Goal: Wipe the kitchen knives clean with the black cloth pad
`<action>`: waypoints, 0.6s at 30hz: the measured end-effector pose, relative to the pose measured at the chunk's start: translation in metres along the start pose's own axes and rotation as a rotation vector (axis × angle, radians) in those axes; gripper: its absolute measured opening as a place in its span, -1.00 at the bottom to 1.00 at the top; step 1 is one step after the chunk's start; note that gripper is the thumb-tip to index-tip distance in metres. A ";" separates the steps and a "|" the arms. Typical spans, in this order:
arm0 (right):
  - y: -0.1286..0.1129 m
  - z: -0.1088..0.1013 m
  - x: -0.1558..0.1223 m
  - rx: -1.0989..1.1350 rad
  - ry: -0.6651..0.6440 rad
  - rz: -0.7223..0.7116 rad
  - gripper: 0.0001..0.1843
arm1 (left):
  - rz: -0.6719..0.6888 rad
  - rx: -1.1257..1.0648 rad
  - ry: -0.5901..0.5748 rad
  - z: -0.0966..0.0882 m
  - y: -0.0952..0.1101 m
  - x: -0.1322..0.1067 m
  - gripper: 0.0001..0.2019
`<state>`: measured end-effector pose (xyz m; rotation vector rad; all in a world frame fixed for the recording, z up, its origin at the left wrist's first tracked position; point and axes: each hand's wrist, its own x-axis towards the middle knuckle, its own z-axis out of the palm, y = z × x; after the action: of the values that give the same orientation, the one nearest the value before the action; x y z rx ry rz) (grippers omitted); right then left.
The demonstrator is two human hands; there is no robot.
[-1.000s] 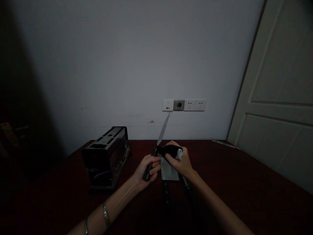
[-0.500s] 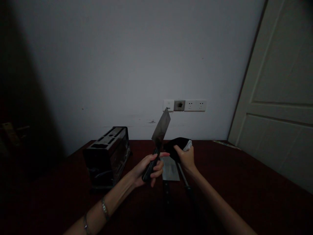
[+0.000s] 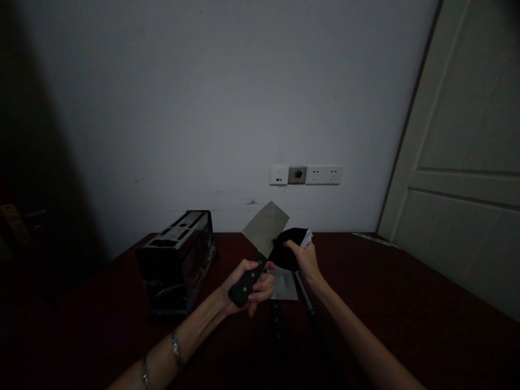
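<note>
My left hand (image 3: 247, 284) is closed round the dark riveted handle of a cleaver (image 3: 267, 227), its broad blade pointing up and away over the table. A black cloth (image 3: 289, 252) with a white edge is gripped in my right hand (image 3: 306, 260), close against the blade's right edge. Beneath the hands a second cleaver (image 3: 283, 284) lies flat, handle toward me, partly covered by the cloth. Just right of it lies a thin metal rod with a dark handle (image 3: 301, 290), perhaps a sharpening steel; its far end is hidden.
A black knife block (image 3: 174, 260) with a slotted top stands at the left of the dark red table (image 3: 385, 303). Behind the table is a wall with several sockets (image 3: 314, 175). A pale panelled door (image 3: 459, 162) is at right. A flat strip (image 3: 376, 239) lies near the back right edge.
The cleaver in my left hand has turned so its broad face shows, and its blade has tipped lower. My right hand with the cloth has shifted slightly left, against the blade.
</note>
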<state>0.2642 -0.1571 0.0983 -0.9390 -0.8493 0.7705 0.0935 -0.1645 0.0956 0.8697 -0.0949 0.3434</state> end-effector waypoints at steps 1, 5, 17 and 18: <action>0.000 0.000 -0.001 0.007 0.001 0.010 -0.81 | 0.001 0.013 0.004 -0.001 0.000 0.000 -0.70; -0.001 0.002 -0.001 0.003 0.017 -0.004 -0.81 | 0.014 0.096 0.038 -0.004 -0.001 0.002 -0.74; -0.017 0.002 -0.003 -0.175 0.071 -0.142 -0.83 | -0.049 0.099 0.230 -0.009 -0.010 0.005 -0.91; -0.020 0.001 -0.003 -0.197 0.107 -0.171 -0.84 | -0.048 0.092 0.231 -0.009 -0.010 0.005 -0.91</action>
<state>0.2655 -0.1673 0.1158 -1.0573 -0.9096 0.4905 0.1010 -0.1629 0.0836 0.9158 0.1560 0.4033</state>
